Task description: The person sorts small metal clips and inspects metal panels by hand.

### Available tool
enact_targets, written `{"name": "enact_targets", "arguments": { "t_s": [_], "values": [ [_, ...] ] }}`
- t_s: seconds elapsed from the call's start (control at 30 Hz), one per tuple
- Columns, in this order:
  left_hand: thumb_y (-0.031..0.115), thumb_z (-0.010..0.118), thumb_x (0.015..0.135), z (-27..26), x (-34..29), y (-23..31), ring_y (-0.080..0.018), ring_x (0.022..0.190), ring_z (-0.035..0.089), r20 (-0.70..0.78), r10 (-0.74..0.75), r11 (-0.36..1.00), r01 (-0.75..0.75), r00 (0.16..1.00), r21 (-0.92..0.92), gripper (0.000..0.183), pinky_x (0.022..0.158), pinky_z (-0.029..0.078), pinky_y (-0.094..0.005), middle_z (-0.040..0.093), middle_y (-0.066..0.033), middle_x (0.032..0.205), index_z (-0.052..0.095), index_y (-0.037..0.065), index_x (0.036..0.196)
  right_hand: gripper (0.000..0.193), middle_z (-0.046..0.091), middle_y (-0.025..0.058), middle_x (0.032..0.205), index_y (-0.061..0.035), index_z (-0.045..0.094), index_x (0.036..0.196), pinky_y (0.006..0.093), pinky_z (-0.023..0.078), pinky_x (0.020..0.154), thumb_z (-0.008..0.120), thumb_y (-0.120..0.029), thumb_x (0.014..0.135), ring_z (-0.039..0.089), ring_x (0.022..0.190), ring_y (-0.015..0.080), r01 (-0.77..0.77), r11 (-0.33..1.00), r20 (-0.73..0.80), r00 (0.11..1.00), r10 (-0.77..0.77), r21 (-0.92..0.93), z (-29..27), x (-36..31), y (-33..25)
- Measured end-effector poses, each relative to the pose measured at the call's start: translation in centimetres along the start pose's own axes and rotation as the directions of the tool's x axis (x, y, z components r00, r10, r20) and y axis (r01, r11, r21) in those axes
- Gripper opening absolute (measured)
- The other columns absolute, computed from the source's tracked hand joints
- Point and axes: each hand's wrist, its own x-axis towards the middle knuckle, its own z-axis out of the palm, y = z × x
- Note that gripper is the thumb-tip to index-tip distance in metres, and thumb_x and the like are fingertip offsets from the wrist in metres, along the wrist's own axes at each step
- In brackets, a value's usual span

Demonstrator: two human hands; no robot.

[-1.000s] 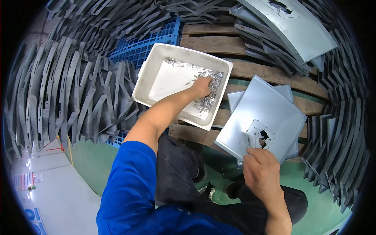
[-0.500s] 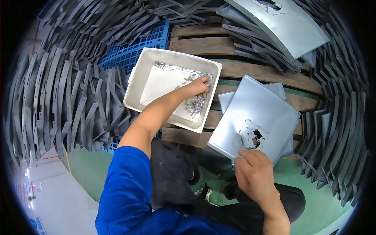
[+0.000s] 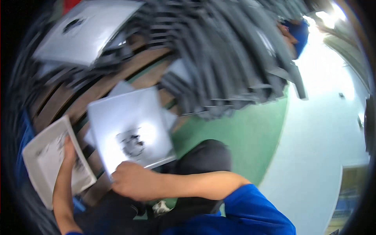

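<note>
The panel [image 3: 125, 113] is being supported atop another panel [image 3: 120, 88] on wooden boards [image 3: 150, 62], in front of the knees. Its ragged hole [image 3: 137, 144] is being ringed by dark marks, too blurred to be told apart. At its near edge the right hand [image 3: 133, 178] is being rested, with the fingers being curled together; whether anything is being pinched cannot be told.

To the left, small pieces [image 3: 79, 162] are being held in a pale tub [image 3: 44, 172]. Into it the left hand [image 3: 69, 149] is being reached; whether its fingers are being closed on a piece cannot be told.

The work is seemingly being carried on rather than finished: the hole is being shown already opened, pieces are being left over in the tub, and how much is being left to do around the hole is being hidden by blur.

Farther out, a second holed panel [image 3: 92, 37] is being borne on a pile, grey parts [image 3: 231, 58] are being kept in rows, and a co-worker's blue sleeve [image 3: 300, 37] is being glimpsed beyond.
</note>
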Motion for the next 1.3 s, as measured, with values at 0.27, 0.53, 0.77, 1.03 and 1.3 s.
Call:
{"name": "enact_targets", "arguments": {
  "t_s": [0.27,0.53,0.77,1.03,1.3],
  "values": [
    [0.025,0.048,0.098,-6.7,2.7,1.3,-0.0072,0.046,0.041,-0.049,0.293,0.833,-0.23,0.955,0.503,0.02,0.036,0.03,-0.0243,0.043,0.0032,0.062,0.049,0.012,0.083,0.01,0.057,0.007,0.081,-0.0063,0.062,0.073,0.0355,0.044,0.078,0.064,-0.014,0.067,0.057,0.085,0.0241,0.039,0.994,-0.08,0.996,-0.047,-0.098,-0.6,0.1,-0.7],
    [0.023,0.051,0.097,-10.2,-1.9,8.8,-0.0056,0.048,0.043,0.138,-0.1,0.924,0.143,0.985,-0.356,0.012,0.032,0.023,-0.0188,0.049,0.0032,0.069,0.051,0.016,0.088,0.01,0.061,0.0085,0.075,-0.0061,0.064,0.069,0.0384,0.047,0.07,0.065,-0.015,0.065,0.061,0.077,0.0272,0.032,0.983,-0.13,0.99,-0.056,-0.18,0.3,-0.2,0.0],
    [0.024,0.05,0.097,-11.1,-6.0,11.8,-0.0096,0.063,0.049,0.067,0.035,0.599,0.033,0.997,-0.8,0.02,0.035,0.026,-0.0171,0.057,-0.0059,0.088,0.055,0.004,0.098,0.011,0.063,0.0111,0.073,-0.0052,0.066,0.067,0.0405,0.048,0.066,0.067,-0.015,0.062,0.062,0.077,0.0302,0.013,0.979,-0.095,0.995,-0.033,-0.203,0.9,-0.7,0.0],
    [0.01,0.055,0.091,-16.7,-5.8,9.3,-0.012,0.065,0.046,0.067,0.197,0.117,0.044,0.978,-0.992,0.013,0.038,0.025,-0.0204,0.051,-0.0056,0.083,0.052,-0.001,0.096,0.009,0.063,0.0128,0.069,-0.0053,0.066,0.064,0.0427,0.049,0.062,0.066,-0.013,0.06,0.063,0.073,0.0331,0.077,0.97,-0.146,0.983,-0.113,-0.23,0.9,-1.3,-1.0],
    [0.025,0.044,0.096,-20.4,-10.1,13.4,-0.0127,0.064,0.044,0.019,0.179,-0.257,0.065,0.984,-0.964,0.031,0.044,0.029,-0.0231,0.053,-0.0107,0.091,0.048,-0.001,0.114,0.01,0.064,0.0149,0.066,-0.0057,0.067,0.065,0.0465,0.049,0.059,0.065,-0.012,0.057,0.064,0.069,0.0354,0.061,0.978,-0.213,0.972,-0.104,-0.199,1.4,-1.6,0.1]
  ]
}}
